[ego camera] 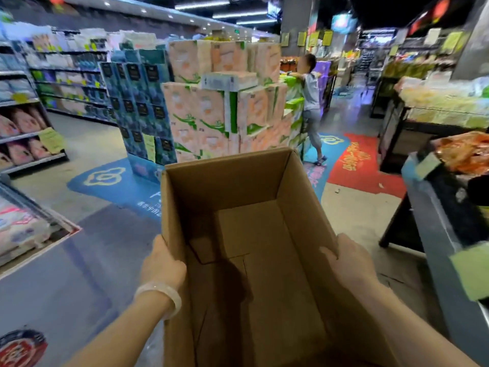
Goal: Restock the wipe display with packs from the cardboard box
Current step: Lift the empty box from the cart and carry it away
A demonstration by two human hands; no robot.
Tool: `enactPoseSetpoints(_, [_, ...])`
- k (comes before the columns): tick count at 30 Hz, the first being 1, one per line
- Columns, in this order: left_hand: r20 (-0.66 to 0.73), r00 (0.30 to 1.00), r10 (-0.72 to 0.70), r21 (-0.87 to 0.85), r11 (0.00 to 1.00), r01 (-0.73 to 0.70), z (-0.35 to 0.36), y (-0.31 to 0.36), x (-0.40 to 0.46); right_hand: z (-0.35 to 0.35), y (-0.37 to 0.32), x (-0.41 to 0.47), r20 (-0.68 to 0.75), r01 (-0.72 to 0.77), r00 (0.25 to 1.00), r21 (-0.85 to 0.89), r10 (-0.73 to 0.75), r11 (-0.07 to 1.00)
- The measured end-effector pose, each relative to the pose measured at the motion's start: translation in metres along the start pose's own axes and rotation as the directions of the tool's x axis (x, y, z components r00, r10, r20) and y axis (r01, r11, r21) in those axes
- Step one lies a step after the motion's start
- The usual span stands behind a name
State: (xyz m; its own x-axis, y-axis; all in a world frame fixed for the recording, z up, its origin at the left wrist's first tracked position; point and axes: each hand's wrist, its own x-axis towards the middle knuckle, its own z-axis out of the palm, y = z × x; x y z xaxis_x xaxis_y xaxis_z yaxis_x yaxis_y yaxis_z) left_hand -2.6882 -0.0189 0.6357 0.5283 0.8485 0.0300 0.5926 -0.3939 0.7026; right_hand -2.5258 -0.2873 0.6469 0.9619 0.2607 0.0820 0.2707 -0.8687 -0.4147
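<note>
I hold an open brown cardboard box (pixel 254 234) in front of me, lifted off the floor, with nothing inside but its bottom flaps. My left hand (pixel 162 263), with a pale bangle on the wrist, grips the box's left wall. My right hand (pixel 349 263) grips the right wall. Straight ahead stands a tall stacked display of pink and green packs (pixel 225 102), with a single white pack (pixel 229 80) lying on a ledge of it. Blue packs (pixel 140 107) are stacked against its left side.
A person (pixel 311 102) leans on the display's right side, one foot on the floor. Shelves (pixel 23 120) line the left aisle. A low bin (pixel 26 234) sits at the near left. A dark counter with goods (pixel 449 207) is close on the right.
</note>
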Motion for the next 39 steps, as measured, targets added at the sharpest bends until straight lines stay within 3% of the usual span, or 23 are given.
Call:
enactPoseSetpoints(8, [0.182, 0.977, 0.109, 0.14, 0.981, -0.136, 0.113, 0.091, 0.107, 0.018, 0.054, 0.105, 0.023, -0.238, 0.971, 0.057, 0.238, 0.969])
enactPoseSetpoints(13, [0.302, 0.947, 0.113, 0.158, 0.973, -0.166, 0.191, 0.149, 0.197, 0.022, 0.069, 0.207, 0.07, -0.348, 0.937, 0.103, 0.342, 0.932])
enactPoseSetpoints(18, [0.384, 0.907, 0.172, 0.119, 0.965, -0.234, 0.254, 0.229, 0.285, 0.015, 0.082, 0.307, 0.01, -0.414, 0.91, 0.077, 0.414, 0.907])
enactPoseSetpoints(24, [0.365, 0.866, 0.342, 0.116, 0.906, -0.406, 0.339, 0.331, 0.367, 0.008, 0.116, 0.424, -0.11, -0.433, 0.892, 0.066, 0.438, 0.899])
enactPoseSetpoints(31, [0.297, 0.85, 0.434, -0.088, 0.899, -0.429, 0.481, 0.449, 0.456, -0.007, 0.187, 0.605, -0.209, -0.447, 0.871, 0.041, 0.445, 0.894])
enactPoseSetpoints(39, [0.231, 0.87, 0.435, 0.018, 0.893, -0.451, 0.605, 0.587, 0.554, -0.038, 0.255, 0.806, -0.262, -0.406, 0.885, -0.024, 0.386, 0.914])
